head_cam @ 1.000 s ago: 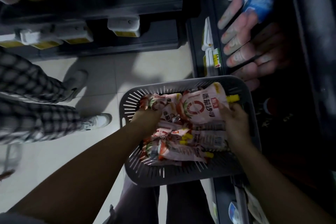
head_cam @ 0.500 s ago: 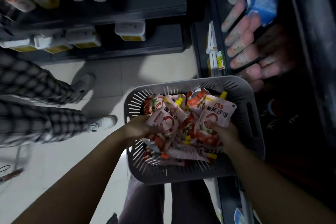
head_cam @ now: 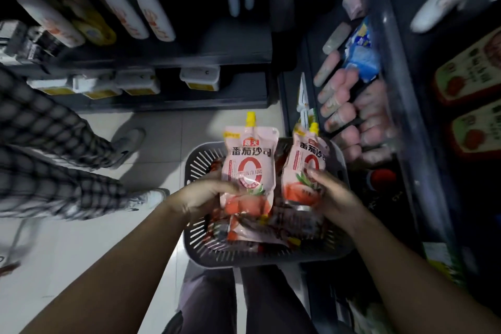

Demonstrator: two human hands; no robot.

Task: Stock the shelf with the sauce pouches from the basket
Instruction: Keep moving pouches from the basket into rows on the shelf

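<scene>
A bystander's checked trousers (head_cam: 54, 171) stand at the left. The left hand (head_cam: 202, 195) grips the lower end of one sauce pouch (head_cam: 248, 163), held upright lengthwise with its yellow cap pointing away. Beside it, the right hand (head_cam: 333, 195) clasps a second pouch (head_cam: 303, 168), tilted slightly right. Both are held above the basket (head_cam: 217, 259) of loose pouches. At the right, pink tubes (head_cam: 339, 106) crowd the shelf (head_cam: 414, 160).

1. The pale tiled floor (head_cam: 67, 266) bears another person's two light shoes (head_cam: 151, 196).
2. The grey slotted basket (head_cam: 244, 257) holds a heap of sauce pouches (head_cam: 257, 230).
3. The shelf (head_cam: 287, 95) on the right carries pink tubes (head_cam: 339, 114) side by side, with a blue packet (head_cam: 360, 59) beyond.
4. The dark back shelving (head_cam: 217, 46) holds white bottles (head_cam: 151, 11) above and white tubs (head_cam: 200, 78) below.
</scene>
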